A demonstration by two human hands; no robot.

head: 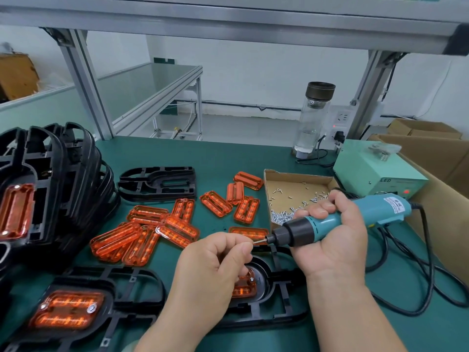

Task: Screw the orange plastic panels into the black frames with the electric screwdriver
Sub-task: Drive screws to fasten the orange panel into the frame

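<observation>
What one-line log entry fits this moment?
right hand: grips screwdriver | left hand: pinches bit | panel: in frame, one screw visible

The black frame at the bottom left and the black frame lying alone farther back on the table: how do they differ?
The near frame holds an orange panel fastened by two screws; the far frame is empty, its opening showing the green table. The near frame lies at the front, the far frame beyond the loose orange panels. Both are black and lie flat.
</observation>
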